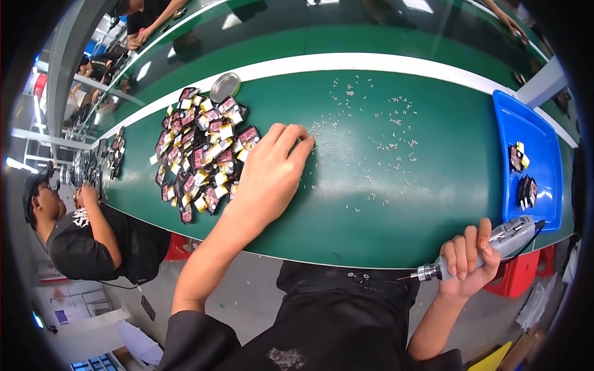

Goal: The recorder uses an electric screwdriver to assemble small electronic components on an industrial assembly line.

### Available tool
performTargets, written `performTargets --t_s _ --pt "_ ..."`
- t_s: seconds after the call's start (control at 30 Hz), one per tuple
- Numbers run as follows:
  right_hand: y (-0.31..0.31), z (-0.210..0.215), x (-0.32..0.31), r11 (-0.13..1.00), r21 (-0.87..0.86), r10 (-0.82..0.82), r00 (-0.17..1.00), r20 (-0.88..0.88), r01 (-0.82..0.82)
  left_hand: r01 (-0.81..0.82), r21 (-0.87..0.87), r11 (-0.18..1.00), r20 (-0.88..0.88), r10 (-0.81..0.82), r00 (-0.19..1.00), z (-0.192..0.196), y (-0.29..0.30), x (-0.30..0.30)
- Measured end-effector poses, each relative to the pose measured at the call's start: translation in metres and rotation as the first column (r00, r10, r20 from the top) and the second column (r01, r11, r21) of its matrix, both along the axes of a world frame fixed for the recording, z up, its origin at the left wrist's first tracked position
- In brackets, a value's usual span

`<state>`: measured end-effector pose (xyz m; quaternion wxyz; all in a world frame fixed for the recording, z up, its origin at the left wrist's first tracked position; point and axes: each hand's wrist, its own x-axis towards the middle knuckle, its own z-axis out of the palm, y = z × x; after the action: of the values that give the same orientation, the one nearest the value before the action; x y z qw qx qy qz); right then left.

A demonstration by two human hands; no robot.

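Note:
My left hand (269,176) reaches over the green tabletop, palm down. Its thumb and fingertips are pinched together at the edge of a scatter of tiny silvery screws (396,119). Whatever sits in that pinch is too small to make out. A grey electric screwdriver (513,236) is gripped by my right hand (468,263) at the table's front edge, its bit pointing left. Just left of my left hand lies a heap of small black modules (203,156) with pinkish faces and white and yellow tabs.
At the right end stands a blue tray (552,154) holding a few modules (527,191). A round metal dish (225,87) rests behind the heap. The green table (458,161) has a white rail along its far side. A co-worker (86,241) sits at left; red stools (515,276) are below.

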<state>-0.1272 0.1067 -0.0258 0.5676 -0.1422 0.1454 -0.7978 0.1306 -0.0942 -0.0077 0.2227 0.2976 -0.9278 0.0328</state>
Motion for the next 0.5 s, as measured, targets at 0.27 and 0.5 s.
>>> performTargets --t_s 0.27,0.5 --pt "0.0022 -0.0002 0.0004 1.0 -0.003 0.001 0.998 -0.065 -0.002 0.077 -0.079 0.994 0.1 -0.069 0.993 0.0026 -0.0057 -0.002" --pt "0.0055 -0.0018 0.0025 0.998 -0.063 0.005 0.996 -0.084 -0.011 0.071 -0.135 0.988 0.164 -0.048 0.985 0.0046 -0.0009 -0.0017"
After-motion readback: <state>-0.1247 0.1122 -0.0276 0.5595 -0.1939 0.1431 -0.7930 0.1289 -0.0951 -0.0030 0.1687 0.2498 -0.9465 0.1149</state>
